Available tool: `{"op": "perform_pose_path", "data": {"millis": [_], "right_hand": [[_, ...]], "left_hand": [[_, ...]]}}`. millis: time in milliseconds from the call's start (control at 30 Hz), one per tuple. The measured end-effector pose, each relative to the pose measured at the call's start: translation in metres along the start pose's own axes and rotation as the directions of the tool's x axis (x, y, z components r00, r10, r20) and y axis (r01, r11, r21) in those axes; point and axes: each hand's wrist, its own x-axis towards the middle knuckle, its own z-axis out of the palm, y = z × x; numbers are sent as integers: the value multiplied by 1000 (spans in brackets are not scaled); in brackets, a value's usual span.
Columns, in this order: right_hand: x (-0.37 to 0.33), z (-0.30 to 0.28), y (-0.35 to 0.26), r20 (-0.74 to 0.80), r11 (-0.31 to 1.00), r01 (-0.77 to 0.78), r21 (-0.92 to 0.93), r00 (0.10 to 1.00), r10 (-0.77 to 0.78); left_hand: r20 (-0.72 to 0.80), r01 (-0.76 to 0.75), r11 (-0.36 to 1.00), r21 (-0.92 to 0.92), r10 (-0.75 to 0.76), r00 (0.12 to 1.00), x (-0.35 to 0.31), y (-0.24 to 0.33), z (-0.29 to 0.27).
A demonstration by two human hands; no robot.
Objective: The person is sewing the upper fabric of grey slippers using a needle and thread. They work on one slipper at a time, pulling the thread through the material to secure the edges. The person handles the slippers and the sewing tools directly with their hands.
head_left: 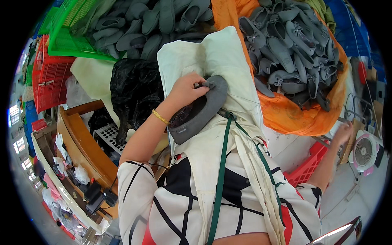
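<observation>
A dark grey slip-on shoe (218,98) lies tilted across my lap on a pale cloth (241,61), its opening facing up. My left hand (190,90), with a gold bracelet on the wrist, pinches the small bow at the shoe's upper between thumb and fingers. Dark patterned lining shows inside the shoe. Far out to the right, away from the shoe, my right hand (344,132) is raised with its fingers closed. A fine thread (245,101) runs rightward from near the shoe; its far end is lost to sight. Whatever the right fingers hold is too small to make out.
Many grey shoes fill a green crate (81,51) at the far left and an orange sack (294,118) at the far right. A black plastic bag (132,90) sits left of my lap. Wooden furniture (87,143) stands left, a small fan (366,151) right.
</observation>
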Motion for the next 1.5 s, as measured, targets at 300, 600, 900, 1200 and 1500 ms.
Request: {"op": "perform_pose_path", "data": {"millis": [300, 600, 900, 1200, 1500], "right_hand": [[-212, -32, -378, 312, 420, 274, 865, 361, -879], [-249, -62, -428, 23, 121, 275, 954, 335, -942], [-244, -40, -443, 177, 251, 200, 947, 326, -928], [-244, -26, -470, 193, 294, 423, 857, 266, -944], [-244, -23, -469, 167, 268, 438, 858, 255, -952]], "left_hand": [[-62, 133, 967, -218, -149, 987, -30, 35, -9], [107, 288, 911, -294, -268, 957, -24, 28, 20], [390, 471, 172, -865, -359, 848, -24, 19, -1], [192, 392, 527, -754, -394, 899, -29, 19, 3], [310, 437, 367, -821, -355, 882, -27, 18, -1]]}}
